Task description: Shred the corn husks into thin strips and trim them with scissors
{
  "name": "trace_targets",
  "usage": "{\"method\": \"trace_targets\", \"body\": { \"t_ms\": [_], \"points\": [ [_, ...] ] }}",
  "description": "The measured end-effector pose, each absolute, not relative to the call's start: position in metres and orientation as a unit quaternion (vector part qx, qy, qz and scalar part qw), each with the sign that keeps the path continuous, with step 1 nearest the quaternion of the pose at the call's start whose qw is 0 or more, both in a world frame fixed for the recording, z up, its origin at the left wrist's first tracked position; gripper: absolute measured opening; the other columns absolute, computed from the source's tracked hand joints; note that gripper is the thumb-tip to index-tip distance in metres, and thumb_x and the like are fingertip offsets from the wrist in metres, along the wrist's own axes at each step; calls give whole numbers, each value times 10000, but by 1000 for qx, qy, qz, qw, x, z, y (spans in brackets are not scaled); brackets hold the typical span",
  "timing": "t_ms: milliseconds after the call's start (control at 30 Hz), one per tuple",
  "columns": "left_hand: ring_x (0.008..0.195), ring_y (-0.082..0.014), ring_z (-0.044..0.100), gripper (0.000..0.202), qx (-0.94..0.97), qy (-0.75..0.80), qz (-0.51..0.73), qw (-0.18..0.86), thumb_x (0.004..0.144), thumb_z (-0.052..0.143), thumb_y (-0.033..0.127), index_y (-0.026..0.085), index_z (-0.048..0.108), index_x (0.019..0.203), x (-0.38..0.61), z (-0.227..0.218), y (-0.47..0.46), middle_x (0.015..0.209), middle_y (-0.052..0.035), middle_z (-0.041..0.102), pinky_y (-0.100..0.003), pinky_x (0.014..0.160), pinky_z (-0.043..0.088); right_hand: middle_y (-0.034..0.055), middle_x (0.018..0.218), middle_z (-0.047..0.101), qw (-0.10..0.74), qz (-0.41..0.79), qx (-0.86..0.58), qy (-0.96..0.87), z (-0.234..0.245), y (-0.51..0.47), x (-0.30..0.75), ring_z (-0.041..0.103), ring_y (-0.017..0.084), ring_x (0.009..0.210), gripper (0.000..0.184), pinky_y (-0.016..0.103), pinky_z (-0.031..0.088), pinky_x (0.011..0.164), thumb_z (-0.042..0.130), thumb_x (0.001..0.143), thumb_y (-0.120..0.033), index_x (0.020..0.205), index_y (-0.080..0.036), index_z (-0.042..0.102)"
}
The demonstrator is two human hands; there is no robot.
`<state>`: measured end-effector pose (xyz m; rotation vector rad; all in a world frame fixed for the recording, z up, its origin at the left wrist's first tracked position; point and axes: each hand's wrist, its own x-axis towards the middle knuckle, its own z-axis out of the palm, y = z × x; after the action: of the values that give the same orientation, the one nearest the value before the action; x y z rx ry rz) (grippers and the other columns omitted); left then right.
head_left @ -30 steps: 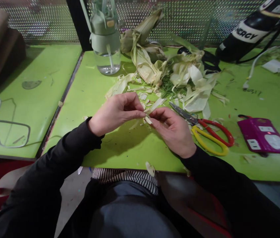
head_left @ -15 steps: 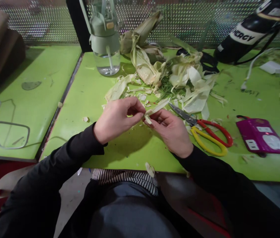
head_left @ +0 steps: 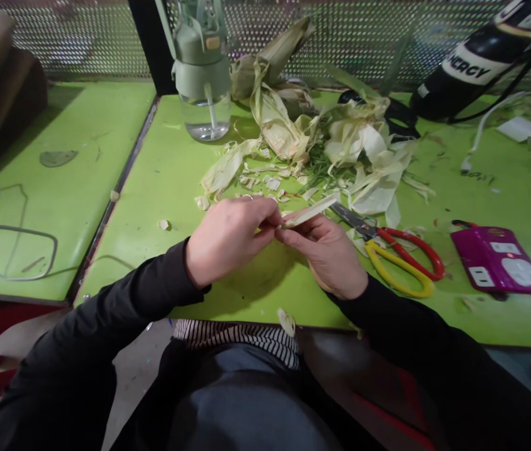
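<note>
A narrow pale strip of corn husk (head_left: 311,212) points up and to the right from between my fingertips. My right hand (head_left: 329,250) is closed on it, thumb and forefinger pinched at its lower end. My left hand (head_left: 235,235) meets it there, also pinching the husk strip, though its fingertips partly hide the contact. Just right of my right hand lie scissors (head_left: 382,247) with one red and one yellow handle, blades pointing to the upper left. Beyond my hands spread small husk scraps (head_left: 272,183) and larger corn husks (head_left: 288,134) in a loose heap.
A pale green water bottle (head_left: 203,81) stands behind, left of the husks. A black bottle (head_left: 463,69) leans at the back right. At right lies a purple power socket block (head_left: 500,260). A grey cable (head_left: 21,228) loops on the left table, past a seam.
My left hand has shifted slightly right and down, closer to my right hand. The folded lower piece of the strip no longer shows, and the strip now looks straighter.
</note>
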<state>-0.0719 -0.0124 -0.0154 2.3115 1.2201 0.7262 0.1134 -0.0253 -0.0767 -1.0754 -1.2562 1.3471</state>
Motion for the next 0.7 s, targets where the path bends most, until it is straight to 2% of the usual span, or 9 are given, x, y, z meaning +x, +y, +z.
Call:
{"method": "trace_targets", "body": {
  "t_ms": [100,233,367,533,700],
  "points": [
    [739,-150,692,77,830,442,263,215,818,622,125,173,643,874,-72,-17,-12,818,-33,755,-252,676,510,-22,867,786,493,562,-436,-500,-78,-26,113,710,147,784,344,336,595,808,922,652,-457,867,-248,754],
    [723,-127,691,186,807,445,297,249,795,628,114,177,572,961,-73,-18,-12,829,-5,735,-223,632,506,-37,860,786,506,564,-446,-477,-79,-27,113,699,132,771,322,306,578,801,939,631,-431,842,-260,767],
    [741,-114,699,167,782,418,329,326,834,632,145,180,535,966,-74,-18,-9,842,0,722,-229,676,539,-54,843,776,518,579,-432,-459,-75,-27,112,692,122,775,307,288,572,800,945,627,-426,836,-285,771],
    [745,-110,692,71,734,391,347,434,891,621,201,155,578,922,-76,-21,-1,846,-32,711,-227,669,552,-72,812,755,538,598,-404,-436,-71,-26,112,678,106,754,277,254,571,755,943,638,-409,832,-307,773],
    [658,-92,660,177,728,401,333,445,866,704,290,145,611,906,-74,-21,-3,821,-32,717,-206,580,516,-74,798,732,551,580,-400,-448,-71,-26,113,652,93,737,244,237,554,743,923,675,-410,835,-306,771]
  ]
}}
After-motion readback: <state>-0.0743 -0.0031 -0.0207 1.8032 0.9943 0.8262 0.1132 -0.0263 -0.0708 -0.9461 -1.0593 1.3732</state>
